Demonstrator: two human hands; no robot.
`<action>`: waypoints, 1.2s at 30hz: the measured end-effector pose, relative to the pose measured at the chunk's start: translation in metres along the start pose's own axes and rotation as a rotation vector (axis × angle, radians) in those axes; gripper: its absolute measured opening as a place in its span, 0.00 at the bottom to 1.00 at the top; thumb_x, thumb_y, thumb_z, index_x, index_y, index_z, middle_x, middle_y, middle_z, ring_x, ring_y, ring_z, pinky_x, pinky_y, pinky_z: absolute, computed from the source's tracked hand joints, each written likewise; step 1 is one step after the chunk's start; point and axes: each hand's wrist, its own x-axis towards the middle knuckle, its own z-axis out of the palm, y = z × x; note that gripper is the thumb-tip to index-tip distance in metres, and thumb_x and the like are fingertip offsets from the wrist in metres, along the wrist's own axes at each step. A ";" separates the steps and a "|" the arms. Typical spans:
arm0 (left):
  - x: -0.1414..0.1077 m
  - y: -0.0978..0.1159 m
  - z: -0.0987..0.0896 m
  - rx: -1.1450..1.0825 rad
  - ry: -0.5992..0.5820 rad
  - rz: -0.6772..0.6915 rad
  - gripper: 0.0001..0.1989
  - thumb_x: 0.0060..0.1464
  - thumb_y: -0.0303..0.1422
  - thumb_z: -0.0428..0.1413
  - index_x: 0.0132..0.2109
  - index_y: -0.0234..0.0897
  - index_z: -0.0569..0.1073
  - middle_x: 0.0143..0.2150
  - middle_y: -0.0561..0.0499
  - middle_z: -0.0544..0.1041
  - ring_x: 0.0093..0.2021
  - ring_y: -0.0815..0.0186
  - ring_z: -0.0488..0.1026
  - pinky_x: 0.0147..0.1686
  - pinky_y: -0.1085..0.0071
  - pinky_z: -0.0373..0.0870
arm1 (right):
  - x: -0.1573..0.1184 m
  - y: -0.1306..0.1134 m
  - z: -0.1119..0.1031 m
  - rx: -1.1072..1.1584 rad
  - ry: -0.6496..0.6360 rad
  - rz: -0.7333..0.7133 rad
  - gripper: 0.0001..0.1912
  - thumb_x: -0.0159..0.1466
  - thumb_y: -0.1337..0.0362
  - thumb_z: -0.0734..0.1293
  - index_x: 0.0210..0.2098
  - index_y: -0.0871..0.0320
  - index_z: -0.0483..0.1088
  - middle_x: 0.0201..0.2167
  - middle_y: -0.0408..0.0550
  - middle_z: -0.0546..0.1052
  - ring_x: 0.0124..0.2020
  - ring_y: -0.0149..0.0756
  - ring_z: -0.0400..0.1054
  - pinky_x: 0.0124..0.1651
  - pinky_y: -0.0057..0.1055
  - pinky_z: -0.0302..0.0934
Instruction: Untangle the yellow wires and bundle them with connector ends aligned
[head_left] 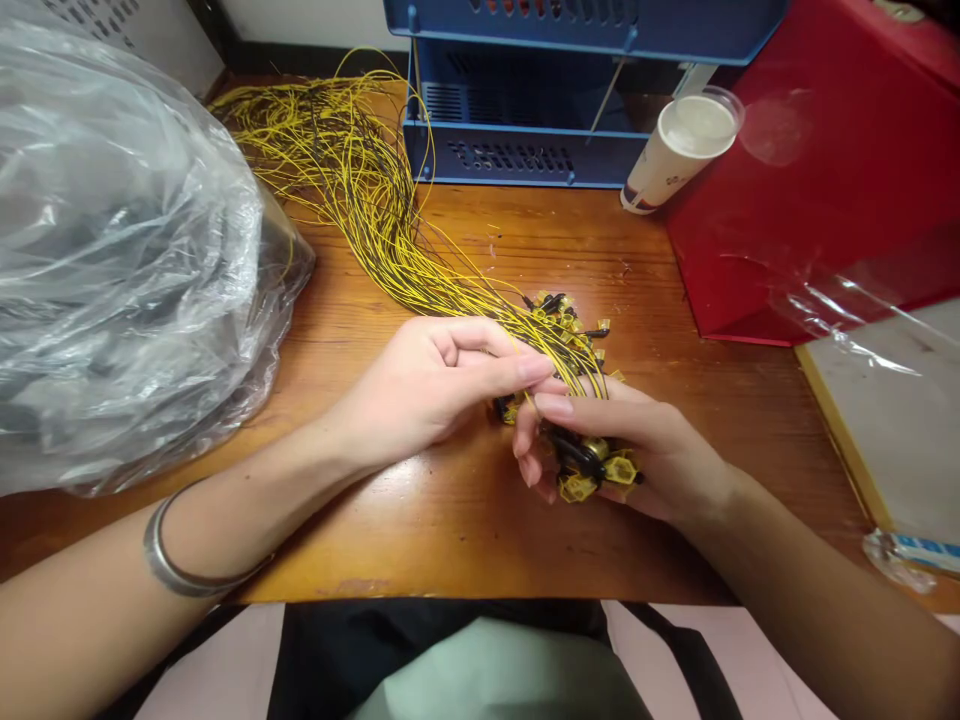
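Note:
A long bundle of thin yellow and black wires (405,265) curves across the wooden table toward me. At its near end sit several black parts with clear yellow caps (592,465). My right hand (645,440) is curled around some of these capped ends, its thumb lying over the wires. My left hand (457,385) pinches a yellow wire between thumb and forefinger, close to the right thumb. More capped ends (559,315) lie on the table just beyond both hands. The fingers partly hide the held ends.
A large clear plastic bag (135,260) fills the left side. Behind stands a blue slotted rack (517,155), with a paper cup (679,150) beside it. On the right are a red box-like object (817,190) and a grey board (892,430) with a yellowish edge.

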 end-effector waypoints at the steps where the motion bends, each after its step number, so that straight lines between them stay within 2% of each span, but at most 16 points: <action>1: 0.000 -0.001 0.001 -0.001 -0.018 0.000 0.06 0.56 0.33 0.61 0.34 0.34 0.77 0.24 0.51 0.78 0.22 0.71 0.71 0.21 0.76 0.63 | 0.000 0.002 -0.001 -0.012 -0.008 -0.016 0.14 0.63 0.56 0.68 0.29 0.59 0.76 0.25 0.46 0.76 0.25 0.30 0.68 0.28 0.26 0.61; 3: 0.001 -0.003 -0.002 0.044 -0.039 -0.010 0.08 0.55 0.36 0.62 0.36 0.36 0.79 0.25 0.51 0.78 0.17 0.75 0.63 0.17 0.76 0.56 | 0.001 0.005 -0.003 -0.038 -0.028 -0.027 0.14 0.63 0.57 0.69 0.27 0.60 0.74 0.24 0.45 0.76 0.25 0.29 0.69 0.29 0.24 0.62; 5: 0.001 -0.001 -0.009 0.123 -0.034 -0.016 0.12 0.54 0.41 0.63 0.41 0.38 0.80 0.31 0.49 0.81 0.14 0.79 0.55 0.14 0.76 0.48 | 0.001 0.007 -0.004 -0.063 -0.031 -0.019 0.14 0.64 0.58 0.69 0.26 0.60 0.72 0.23 0.44 0.76 0.24 0.28 0.68 0.26 0.23 0.60; 8: 0.001 0.010 -0.025 0.216 0.009 0.013 0.16 0.55 0.45 0.60 0.43 0.39 0.81 0.39 0.47 0.83 0.16 0.79 0.58 0.14 0.75 0.48 | 0.001 0.005 -0.002 -0.072 -0.020 -0.011 0.16 0.64 0.58 0.67 0.24 0.60 0.69 0.21 0.44 0.75 0.19 0.26 0.63 0.18 0.23 0.50; 10: -0.001 0.018 -0.035 0.299 0.063 0.047 0.16 0.57 0.46 0.58 0.37 0.37 0.81 0.36 0.48 0.82 0.17 0.77 0.60 0.15 0.76 0.48 | 0.001 0.002 0.000 -0.031 0.009 -0.010 0.16 0.64 0.59 0.66 0.22 0.59 0.67 0.20 0.44 0.73 0.18 0.28 0.62 0.16 0.25 0.46; 14: -0.001 0.026 -0.048 0.695 0.075 0.048 0.19 0.56 0.42 0.57 0.24 0.34 0.77 0.23 0.50 0.76 0.19 0.74 0.62 0.20 0.75 0.54 | 0.000 -0.003 0.002 -0.003 0.046 0.007 0.15 0.64 0.60 0.65 0.23 0.60 0.70 0.21 0.45 0.73 0.22 0.31 0.67 0.19 0.26 0.49; 17: 0.003 0.020 -0.048 0.973 0.140 0.009 0.18 0.55 0.42 0.56 0.23 0.35 0.75 0.21 0.51 0.74 0.21 0.71 0.66 0.23 0.74 0.56 | 0.000 -0.002 0.000 -0.016 0.024 0.002 0.13 0.65 0.60 0.63 0.30 0.60 0.75 0.22 0.45 0.74 0.23 0.31 0.67 0.21 0.26 0.51; 19: 0.006 0.015 -0.045 1.055 0.199 -0.004 0.17 0.55 0.43 0.56 0.25 0.36 0.76 0.21 0.52 0.74 0.21 0.70 0.66 0.23 0.73 0.55 | 0.001 -0.001 0.000 -0.015 0.013 -0.010 0.13 0.66 0.60 0.63 0.31 0.60 0.75 0.22 0.45 0.74 0.24 0.31 0.68 0.23 0.25 0.54; 25: 0.013 0.008 -0.035 0.909 0.201 -0.080 0.22 0.58 0.43 0.54 0.21 0.36 0.70 0.16 0.53 0.70 0.17 0.72 0.61 0.22 0.72 0.54 | 0.002 0.001 0.001 -0.050 0.016 0.000 0.16 0.66 0.59 0.63 0.26 0.61 0.73 0.23 0.47 0.74 0.24 0.31 0.67 0.25 0.26 0.57; 30: 0.013 0.012 -0.042 0.822 0.193 -0.047 0.19 0.56 0.38 0.55 0.19 0.36 0.69 0.17 0.53 0.69 0.19 0.72 0.61 0.24 0.72 0.56 | 0.003 0.002 0.001 -0.069 0.042 -0.002 0.16 0.65 0.58 0.64 0.25 0.61 0.73 0.23 0.47 0.75 0.23 0.30 0.66 0.22 0.25 0.54; 33: 0.008 0.019 -0.050 0.731 0.108 -0.034 0.19 0.55 0.40 0.57 0.19 0.35 0.71 0.17 0.52 0.68 0.19 0.72 0.60 0.23 0.72 0.55 | 0.002 0.002 0.001 -0.071 0.071 -0.010 0.15 0.65 0.59 0.65 0.27 0.61 0.74 0.23 0.47 0.75 0.25 0.30 0.69 0.26 0.25 0.59; 36: 0.001 0.026 -0.054 0.608 -0.091 -0.033 0.18 0.55 0.38 0.58 0.20 0.36 0.73 0.15 0.54 0.66 0.19 0.73 0.59 0.24 0.73 0.57 | 0.000 0.002 0.000 -0.096 0.086 -0.029 0.14 0.65 0.59 0.65 0.28 0.61 0.75 0.23 0.46 0.75 0.26 0.30 0.69 0.27 0.25 0.60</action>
